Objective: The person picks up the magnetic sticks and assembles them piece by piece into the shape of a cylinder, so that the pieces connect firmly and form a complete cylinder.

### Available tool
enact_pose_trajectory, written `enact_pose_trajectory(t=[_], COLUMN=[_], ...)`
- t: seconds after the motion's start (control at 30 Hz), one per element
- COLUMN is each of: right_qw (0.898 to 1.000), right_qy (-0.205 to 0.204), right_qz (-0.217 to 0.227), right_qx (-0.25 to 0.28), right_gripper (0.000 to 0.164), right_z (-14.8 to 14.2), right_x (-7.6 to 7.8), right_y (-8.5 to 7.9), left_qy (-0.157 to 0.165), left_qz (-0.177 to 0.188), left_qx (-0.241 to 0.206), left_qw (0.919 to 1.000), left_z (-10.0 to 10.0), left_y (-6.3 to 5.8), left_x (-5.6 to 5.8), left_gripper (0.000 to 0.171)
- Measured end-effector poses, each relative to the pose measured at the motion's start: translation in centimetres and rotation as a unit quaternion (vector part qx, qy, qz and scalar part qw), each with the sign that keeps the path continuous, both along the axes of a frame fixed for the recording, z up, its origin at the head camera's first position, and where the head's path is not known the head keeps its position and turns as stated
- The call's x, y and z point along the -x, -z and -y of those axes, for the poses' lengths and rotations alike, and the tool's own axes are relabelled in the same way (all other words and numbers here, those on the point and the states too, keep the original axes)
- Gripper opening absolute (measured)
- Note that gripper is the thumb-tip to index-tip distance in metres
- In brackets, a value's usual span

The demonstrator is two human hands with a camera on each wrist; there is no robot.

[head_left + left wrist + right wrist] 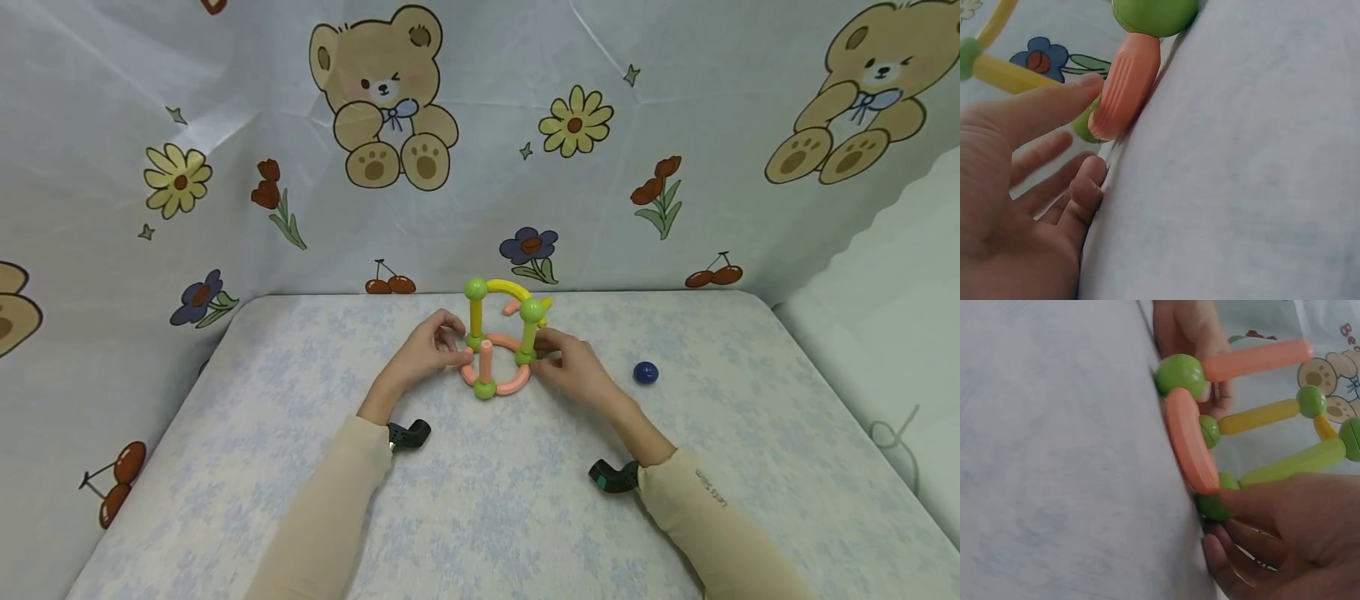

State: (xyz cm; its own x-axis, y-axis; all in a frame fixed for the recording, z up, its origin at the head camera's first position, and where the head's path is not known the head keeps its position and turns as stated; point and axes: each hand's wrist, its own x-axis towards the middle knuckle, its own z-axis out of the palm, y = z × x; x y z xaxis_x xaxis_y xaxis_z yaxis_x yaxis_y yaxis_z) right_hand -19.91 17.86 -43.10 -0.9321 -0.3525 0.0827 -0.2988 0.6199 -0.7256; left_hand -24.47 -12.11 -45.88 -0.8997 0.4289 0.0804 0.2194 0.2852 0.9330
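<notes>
A frame of toy building rods and balls stands on the table. Its base ring joins coral curved rods (514,382) with green balls (485,389). Upright on it are a coral rod (486,362), a yellow rod (476,318) and a light green rod (1297,464). On the left side, my left hand (431,346) has its thumb at a curved rod (1127,87) of the ring, its other fingers spread loosely. My right hand (577,367) pinches the green ball (1216,506) at the ring's right side, thumb over the adjoining rod end.
A dark blue ball (646,372) lies on the table right of my right hand. Behind the frame, a short coral piece (512,307) shows under a yellow curved rod (510,287). A printed bear curtain (465,225) hangs along the table's back edge.
</notes>
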Motion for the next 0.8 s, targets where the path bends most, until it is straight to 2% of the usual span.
enact_pose_trajectory(t=[0.07, 0.17, 0.27, 0.37, 0.43, 0.57, 0.67, 0.8], right_qw=[1.000, 0.998, 0.995, 0.990, 0.985, 0.969, 0.955, 0.940], right_qy=[0.019, 0.050, 0.065, 0.063, 0.057, 0.051, 0.049, 0.054], right_qz=[-0.018, -0.027, -0.018, 0.001, 0.020, 0.093, 0.140, 0.165], right_qx=[-0.009, -0.028, -0.067, -0.122, -0.160, -0.224, -0.258, -0.293], right_gripper=[0.040, 0.036, 0.034, 0.037, 0.042, 0.057, 0.064, 0.062], right_z=[0.1, -0.3, -1.5, -3.4, -4.9, -7.2, -8.5, -9.2], right_x=[0.0, 0.0, 0.0, -0.1, -0.3, -0.4, -0.4, -0.3], right_y=[0.0, -0.8, -2.4, -4.3, -5.4, -7.0, -7.6, -7.6], left_qy=[0.009, 0.022, 0.029, 0.040, 0.050, 0.085, 0.112, 0.126], left_qz=[-0.016, -0.030, -0.035, -0.032, -0.027, -0.015, -0.014, -0.014], left_qx=[0.010, 0.022, 0.030, 0.033, 0.036, 0.045, 0.050, 0.049], left_qw=[0.9998, 0.9991, 0.9985, 0.9981, 0.9977, 0.9953, 0.9924, 0.9907], left_z=[-0.1, -0.1, -0.1, -0.1, 0.0, 0.2, 0.3, 0.3], left_y=[0.1, 0.1, 0.1, 0.1, 0.1, -0.1, -0.2, -0.2], left_x=[0.0, 0.0, 0.1, 0.2, 0.3, 0.2, 0.2, 0.2], left_gripper=[0.049, 0.048, 0.044, 0.046, 0.048, 0.061, 0.070, 0.071])
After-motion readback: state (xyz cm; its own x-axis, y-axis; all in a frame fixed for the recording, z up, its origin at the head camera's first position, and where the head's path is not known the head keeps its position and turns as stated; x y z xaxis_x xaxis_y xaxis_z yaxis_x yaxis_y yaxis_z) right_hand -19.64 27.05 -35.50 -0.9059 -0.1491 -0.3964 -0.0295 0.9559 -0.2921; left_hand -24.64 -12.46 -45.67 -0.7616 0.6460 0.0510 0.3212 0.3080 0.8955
